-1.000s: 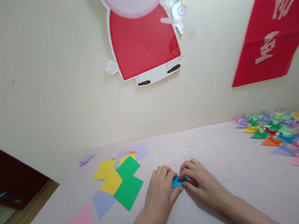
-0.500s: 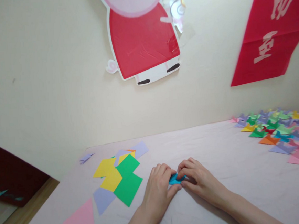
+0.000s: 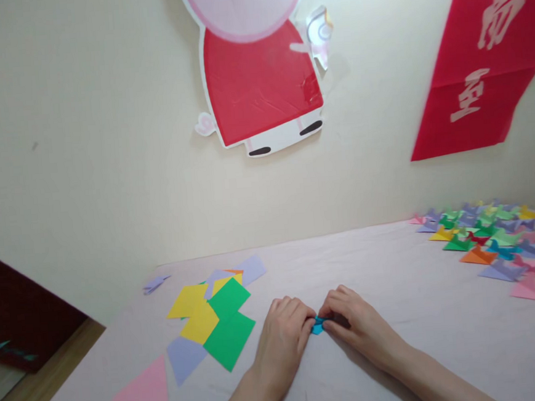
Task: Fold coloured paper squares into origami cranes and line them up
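Note:
A small piece of folded blue paper (image 3: 317,327) lies on the pale cloth-covered table (image 3: 365,261), between my two hands. My left hand (image 3: 287,328) pinches its left side, thumb and fingers pressed together. On the opposite side my right hand (image 3: 350,314) grips the paper's right edge between thumb and fingertips. Only the middle of the blue paper shows; its ends are covered by my fingers. Left of my left hand lie green paper squares (image 3: 231,340), touching yellow squares (image 3: 190,302).
A lilac sheet (image 3: 186,357) and a pink sheet (image 3: 139,396) lie at the left front. Several rows of folded paper figures (image 3: 497,238) stand at the right. A small lilac folded piece (image 3: 155,284) sits near the far left edge. The wall (image 3: 109,194) rises behind the table.
My fingers have closed in tighter on the blue paper from both sides, and less of it shows, in a narrower shape. The camera view has shifted slightly.

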